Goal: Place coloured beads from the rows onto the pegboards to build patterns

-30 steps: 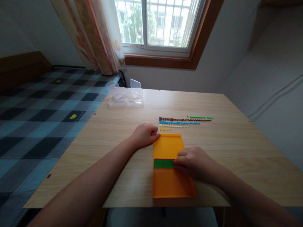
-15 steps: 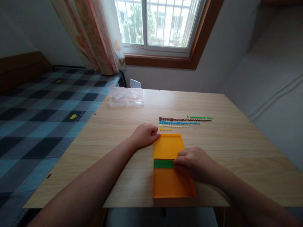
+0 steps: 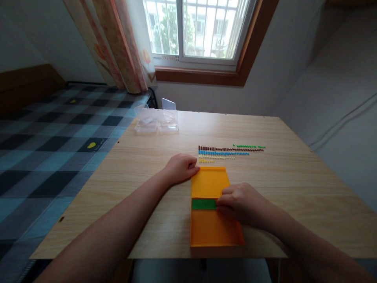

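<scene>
My left hand (image 3: 182, 169) lay at the centre of the frame, fingers curled in together, thumb at the upper left corner of the orange tray (image 3: 210, 230), which sat in the lower middle on the wooden table (image 3: 294, 173). My right hand (image 3: 240, 204) was over the tray's right edge, fingers together against the right end of the green strip (image 3: 204, 204) lying across it; whether they were clamped on it I could not tell. Above the tray ran rows of small coloured pieces (image 3: 218, 153), with clear plastic boxes (image 3: 168, 126) up and left of them
</scene>
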`<control>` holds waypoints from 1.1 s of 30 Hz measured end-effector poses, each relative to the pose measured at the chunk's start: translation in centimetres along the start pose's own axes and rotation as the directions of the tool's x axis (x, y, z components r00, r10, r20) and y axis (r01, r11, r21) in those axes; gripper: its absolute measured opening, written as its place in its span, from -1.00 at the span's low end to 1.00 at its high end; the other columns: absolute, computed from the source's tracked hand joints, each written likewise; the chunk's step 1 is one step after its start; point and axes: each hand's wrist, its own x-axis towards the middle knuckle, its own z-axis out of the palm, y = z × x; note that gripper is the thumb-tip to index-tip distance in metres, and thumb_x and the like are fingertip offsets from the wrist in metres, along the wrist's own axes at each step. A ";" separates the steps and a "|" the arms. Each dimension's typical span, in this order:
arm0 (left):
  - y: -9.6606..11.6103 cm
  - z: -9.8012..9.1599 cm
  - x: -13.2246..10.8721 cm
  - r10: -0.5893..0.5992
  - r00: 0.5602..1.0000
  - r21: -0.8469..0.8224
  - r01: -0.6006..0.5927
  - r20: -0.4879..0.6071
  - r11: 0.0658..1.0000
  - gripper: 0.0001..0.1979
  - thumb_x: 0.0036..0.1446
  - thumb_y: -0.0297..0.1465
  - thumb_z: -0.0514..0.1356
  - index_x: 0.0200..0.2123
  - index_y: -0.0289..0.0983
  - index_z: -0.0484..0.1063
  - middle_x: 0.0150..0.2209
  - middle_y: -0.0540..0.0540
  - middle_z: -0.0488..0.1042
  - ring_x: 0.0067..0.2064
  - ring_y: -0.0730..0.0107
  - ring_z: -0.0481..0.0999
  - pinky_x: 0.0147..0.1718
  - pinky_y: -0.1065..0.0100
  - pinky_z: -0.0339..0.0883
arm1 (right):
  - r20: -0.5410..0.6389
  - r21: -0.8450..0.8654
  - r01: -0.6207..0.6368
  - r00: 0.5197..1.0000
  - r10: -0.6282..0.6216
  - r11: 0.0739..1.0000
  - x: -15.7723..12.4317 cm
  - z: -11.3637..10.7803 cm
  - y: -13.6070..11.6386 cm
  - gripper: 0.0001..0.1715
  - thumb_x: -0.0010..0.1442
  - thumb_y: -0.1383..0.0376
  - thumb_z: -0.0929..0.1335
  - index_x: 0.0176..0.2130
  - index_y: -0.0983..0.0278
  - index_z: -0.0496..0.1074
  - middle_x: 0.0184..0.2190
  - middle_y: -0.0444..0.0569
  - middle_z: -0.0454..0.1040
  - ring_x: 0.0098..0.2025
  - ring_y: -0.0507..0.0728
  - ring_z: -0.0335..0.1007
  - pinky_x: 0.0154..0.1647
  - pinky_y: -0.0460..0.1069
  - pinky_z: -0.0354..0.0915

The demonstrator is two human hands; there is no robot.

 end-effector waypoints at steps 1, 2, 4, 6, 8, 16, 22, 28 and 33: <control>0.0 0.0 0.0 0.000 1.000 -0.001 0.000 0.000 1.000 -0.65 0.12 -0.31 0.21 -0.60 -0.23 0.13 -0.60 0.07 0.21 -0.50 0.43 0.15 -0.45 0.33 -0.07 | 0.000 0.000 0.001 1.000 -0.001 1.000 0.0 0.0 0.0 -0.82 0.27 0.36 0.42 -0.39 0.26 0.58 -0.45 -0.11 0.54 -0.50 -0.03 0.21 -0.45 -0.05 -0.13; 0.0 0.1 0.0 -0.001 1.000 -0.003 0.001 0.000 1.000 -0.65 0.12 -0.32 0.21 -0.60 -0.23 0.12 -0.60 0.07 0.20 -0.50 0.43 0.15 -0.45 0.33 -0.07 | 0.002 0.000 0.003 1.000 -0.003 1.000 0.0 0.0 0.0 -0.82 0.27 0.37 0.41 -0.39 0.26 0.58 -0.45 -0.11 0.54 -0.50 -0.03 0.21 -0.45 -0.05 -0.13; -0.1 0.1 0.0 -0.002 1.000 -0.007 0.002 -0.001 1.000 -0.65 0.12 -0.32 0.21 -0.60 -0.23 0.12 -0.61 0.07 0.20 -0.50 0.43 0.14 -0.45 0.34 -0.08 | 0.007 0.002 0.004 1.000 -0.004 1.000 -0.1 -0.1 -0.1 -0.81 0.27 0.38 0.40 -0.39 0.26 0.57 -0.45 -0.11 0.54 -0.50 -0.03 0.21 -0.45 -0.05 -0.13; -0.1 0.1 0.0 0.003 1.000 -0.009 -0.003 -0.001 1.000 -0.65 0.12 -0.31 0.21 -0.60 -0.23 0.13 -0.61 0.07 0.20 -0.50 0.43 0.15 -0.45 0.34 -0.08 | 0.004 0.005 0.004 1.000 -0.004 1.000 -0.1 -0.1 -0.1 -0.81 0.26 0.38 0.40 -0.40 0.26 0.57 -0.45 -0.11 0.54 -0.50 -0.03 0.22 -0.45 -0.05 -0.14; -0.1 0.1 0.0 0.006 1.000 -0.009 -0.006 0.001 1.000 -0.65 0.12 -0.31 0.20 -0.60 -0.23 0.13 -0.60 0.07 0.21 -0.50 0.43 0.15 -0.45 0.34 -0.07 | -0.001 0.008 0.003 1.000 -0.003 1.000 -0.1 0.0 -0.1 -0.81 0.26 0.38 0.40 -0.40 0.26 0.57 -0.45 -0.11 0.55 -0.49 -0.03 0.23 -0.45 -0.04 -0.14; 0.0 0.0 0.0 -0.001 1.000 -0.005 0.001 0.000 1.000 -0.65 0.11 -0.31 0.20 -0.61 -0.23 0.12 -0.61 0.07 0.21 -0.50 0.43 0.16 -0.45 0.33 -0.08 | -0.003 0.012 -0.001 1.000 0.001 1.000 -0.1 0.2 -0.1 -0.82 0.27 0.38 0.41 -0.37 0.26 0.59 -0.43 -0.09 0.57 -0.48 -0.02 0.27 -0.45 -0.04 -0.13; 0.0 0.0 0.0 0.005 1.000 -0.012 -0.005 -0.002 1.000 -0.65 0.12 -0.31 0.19 -0.60 -0.23 0.12 -0.60 0.06 0.21 -0.49 0.43 0.16 -0.45 0.34 -0.07 | -0.013 0.013 0.009 1.000 -0.009 1.000 0.0 0.3 0.1 -0.85 0.27 0.38 0.42 -0.35 0.25 0.60 -0.43 -0.10 0.57 -0.48 -0.01 0.28 -0.45 -0.04 -0.11; 0.0 0.1 0.0 0.002 1.000 -0.015 -0.002 -0.004 1.000 -0.64 0.12 -0.33 0.21 -0.61 -0.23 0.12 -0.60 0.07 0.20 -0.49 0.43 0.16 -0.45 0.34 -0.07 | -0.022 0.016 0.022 1.000 -0.021 1.000 0.0 0.4 0.2 -0.84 0.28 0.37 0.42 -0.36 0.25 0.59 -0.44 -0.11 0.56 -0.49 -0.02 0.27 -0.45 -0.04 -0.12; -0.1 0.1 0.1 0.009 1.000 0.000 -0.009 -0.008 1.000 -0.65 0.12 -0.34 0.21 -0.61 -0.23 0.13 -0.61 0.07 0.20 -0.50 0.43 0.16 -0.45 0.33 -0.08 | -0.009 0.009 0.016 1.000 -0.016 1.000 -0.1 0.4 0.3 -0.86 0.27 0.38 0.43 -0.34 0.25 0.60 -0.43 -0.11 0.56 -0.49 -0.02 0.25 -0.46 -0.05 -0.13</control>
